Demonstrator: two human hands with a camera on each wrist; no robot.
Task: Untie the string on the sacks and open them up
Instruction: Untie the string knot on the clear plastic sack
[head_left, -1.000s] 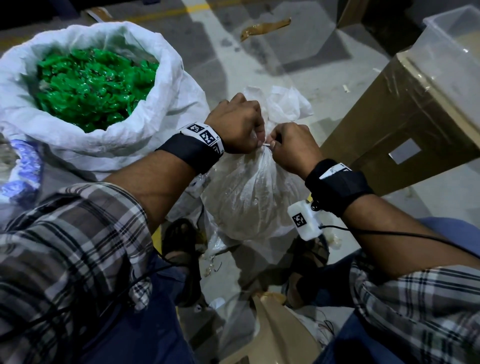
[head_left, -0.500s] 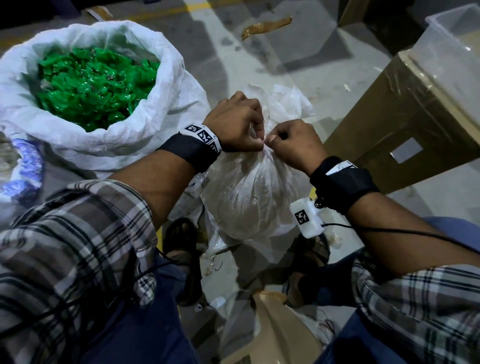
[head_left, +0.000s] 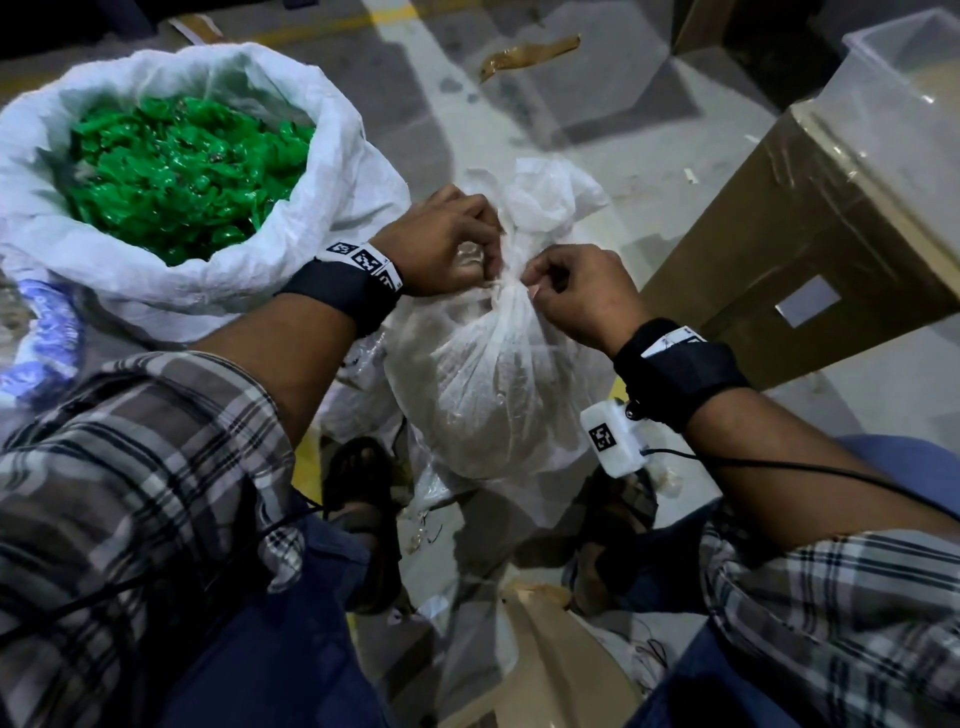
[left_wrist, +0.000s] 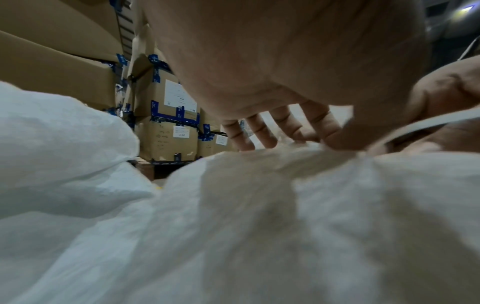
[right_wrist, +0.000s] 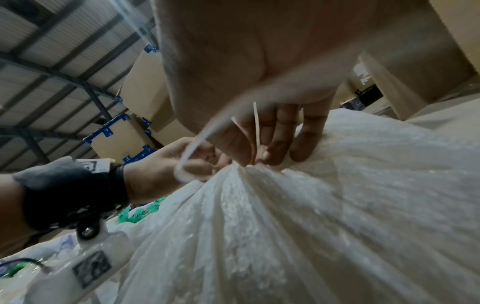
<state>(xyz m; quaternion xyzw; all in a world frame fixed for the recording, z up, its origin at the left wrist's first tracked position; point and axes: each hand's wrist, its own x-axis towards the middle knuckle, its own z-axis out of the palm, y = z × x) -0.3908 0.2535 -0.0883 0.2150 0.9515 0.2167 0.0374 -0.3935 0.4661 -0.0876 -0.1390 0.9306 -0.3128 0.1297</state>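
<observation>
A small translucent white sack (head_left: 488, 374) stands on the floor between my feet, its neck (head_left: 506, 283) gathered and bound with a thin white string (right_wrist: 257, 127). My left hand (head_left: 483, 260) grips the gathered neck from the left, fingers curled over the plastic (left_wrist: 259, 133). My right hand (head_left: 535, 283) pinches the string at the knot from the right; a loose loop of the string (right_wrist: 187, 164) lies against the left hand (right_wrist: 161, 170). The knot itself is mostly hidden by my fingers.
A large white woven sack (head_left: 337, 171) stands open at the left, full of green plastic pieces (head_left: 176, 166). A tall cardboard box (head_left: 810, 249) with a clear plastic bin (head_left: 893, 93) on it stands at the right. Loose plastic and a flattened carton (head_left: 561, 670) lie by my feet.
My hands have drawn slightly apart, so the bound neck of the small sack now shows between them. The right hand has shifted a little right and down with the string.
</observation>
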